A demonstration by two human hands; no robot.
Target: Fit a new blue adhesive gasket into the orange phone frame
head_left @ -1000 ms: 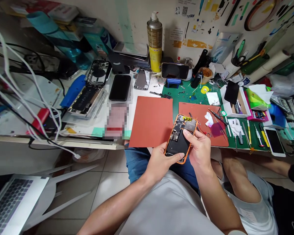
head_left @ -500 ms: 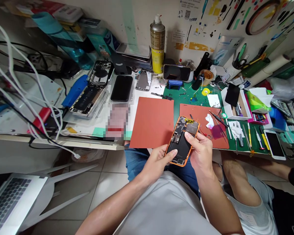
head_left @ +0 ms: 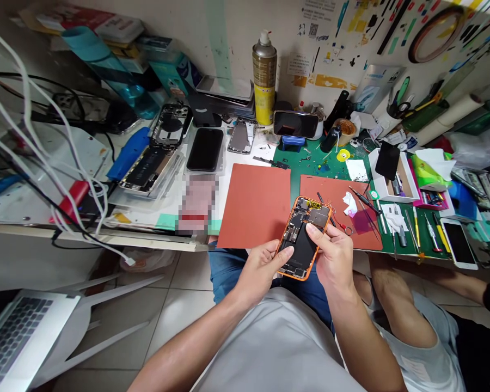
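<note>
An opened smartphone (head_left: 304, 234) with an orange frame is held tilted over my lap, near the bench's front edge. Its black battery and circuit board face up toward me. My left hand (head_left: 265, 267) grips the lower left side, thumb lying on the battery. On the right side my right hand (head_left: 335, 253) is closed round the frame, its thumb on the upper part of the battery. The fingers behind the phone are partly hidden. Just beyond lies a reddish-brown mat (head_left: 255, 204), and a second such mat (head_left: 365, 231) is to the right.
Several hand tools, among them a yellow screwdriver (head_left: 441, 233), lie at the right by a white phone (head_left: 459, 243). A spray can (head_left: 264, 81) stands at the back. Left are a black phone (head_left: 205, 149) and white cables (head_left: 71, 136). Another person's knee (head_left: 392, 288) is close on my right.
Both hands keep the same hold on the phone, which has shifted very slightly. The whole view has moved a little, with the bench appearing slightly lower and further right.
</note>
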